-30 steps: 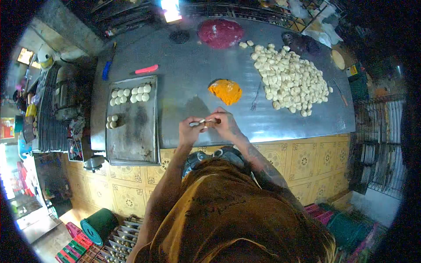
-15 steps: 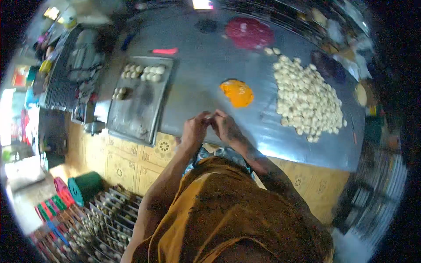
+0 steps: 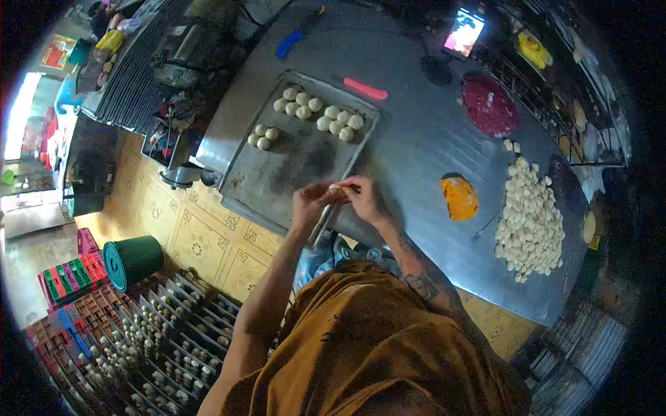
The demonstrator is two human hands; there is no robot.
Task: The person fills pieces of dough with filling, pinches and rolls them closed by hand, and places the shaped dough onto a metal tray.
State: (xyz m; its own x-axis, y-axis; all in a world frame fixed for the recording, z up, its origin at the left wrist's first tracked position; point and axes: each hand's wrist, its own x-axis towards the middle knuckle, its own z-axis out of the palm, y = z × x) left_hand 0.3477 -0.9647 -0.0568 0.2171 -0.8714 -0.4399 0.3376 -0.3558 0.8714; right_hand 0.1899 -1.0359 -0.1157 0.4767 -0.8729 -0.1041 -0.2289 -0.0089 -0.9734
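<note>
My left hand [image 3: 313, 202] and my right hand [image 3: 365, 198] meet over the near right edge of a metal baking tray [image 3: 243, 186]. Pinched between the fingertips of both is a small whitish dough ball [image 3: 335, 188], partly covered by the fingers. On the tray sit three clusters of round dough balls [image 3: 303, 111], all toward its far half. To the right on the metal table lies an orange mound of soft filling [image 3: 460, 198], and beyond it a large heap of cut dough pieces [image 3: 531, 222].
A purplish-red mound [image 3: 490, 106] lies at the table's back right. Pink [image 3: 365, 89] and blue [image 3: 290, 44] scrapers lie farther off. Below left, a rack of loaded trays [image 3: 166, 340] stands beside a green bin [image 3: 133, 263]. A lit screen [image 3: 464, 32] is at the back.
My view has turned left, so the tray now sits nearer the middle. Both hands have shifted from the table's front edge to the tray's right edge, still together at the fingertips.
</note>
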